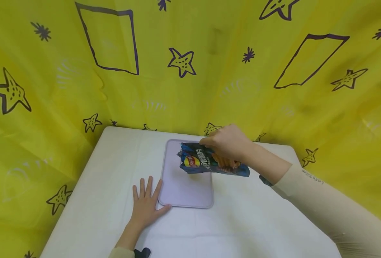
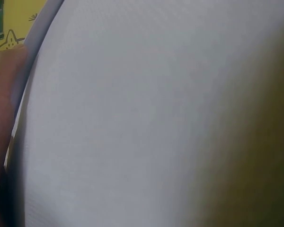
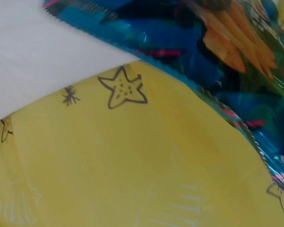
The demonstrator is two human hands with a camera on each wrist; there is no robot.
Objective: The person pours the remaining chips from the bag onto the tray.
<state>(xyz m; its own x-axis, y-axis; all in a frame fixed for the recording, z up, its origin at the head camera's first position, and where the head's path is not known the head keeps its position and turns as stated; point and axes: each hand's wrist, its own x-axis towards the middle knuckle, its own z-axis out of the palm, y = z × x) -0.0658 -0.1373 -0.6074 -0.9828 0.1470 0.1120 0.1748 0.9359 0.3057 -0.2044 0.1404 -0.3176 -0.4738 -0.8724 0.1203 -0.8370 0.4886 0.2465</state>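
At the left, a yellow curtain, printed with dark starfish and pale shells, is hung beside a white table; it is also carried across the far side and down the right. At the near edge, a left sleeve is seen, with a small black device just to its right. The left hand is laid palm down on the table, its fingers spread and straight. By its index finger and thumb the near left corner of a pale purple tray is met, the thumb tip being set at the near rim.

Over the far part of the tray a blue snack bag is held up, its right end extended past the tray's right edge. At its left end a round yellow and red logo is shown, then white lettering, then a picture of ribbed chips towards the right. In the right wrist view its crimped edge is seen across the upper right. By the right hand the bag's upper edge is pinched, with the fingers curled; how the fingertips lie behind the bag cannot be told. Farther right, the forearm is covered by a beige right sleeve with small dark lettering, and below the wrist a dark object is partly hidden.
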